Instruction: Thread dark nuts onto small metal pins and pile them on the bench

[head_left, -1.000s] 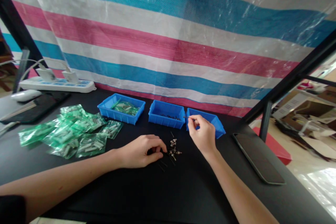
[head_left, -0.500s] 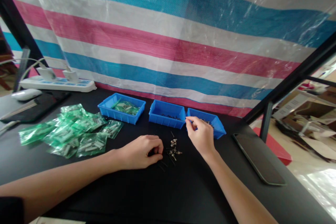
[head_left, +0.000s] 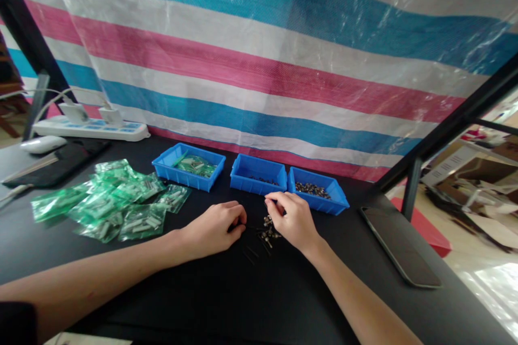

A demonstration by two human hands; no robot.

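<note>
My left hand (head_left: 218, 228) rests low over the black table, thumb and fingertips pinched on a thin dark pin that points right. My right hand (head_left: 292, 219) is closed in a pinch just above a small pile of metal parts (head_left: 267, 234); what its fingertips hold, if anything, is too small to make out. Several thin dark pins (head_left: 250, 254) lie on the table beside the pile. Behind the hands stand a blue bin with dark small parts (head_left: 253, 187) and, to its right, a blue bin with small metal parts (head_left: 324, 205).
A third blue bin (head_left: 188, 179) holds a green-tinted bag of parts. Several green plastic bags (head_left: 99, 202) are heaped at left. A power strip (head_left: 93, 129) and a white mouse (head_left: 43, 144) are at back left; a phone (head_left: 399, 248) lies at right.
My right hand has moved left and toward me, from the right-hand blue bin to above the metal pile. My left hand has shifted slightly left, and the dark pin at its fingertips now shows.
</note>
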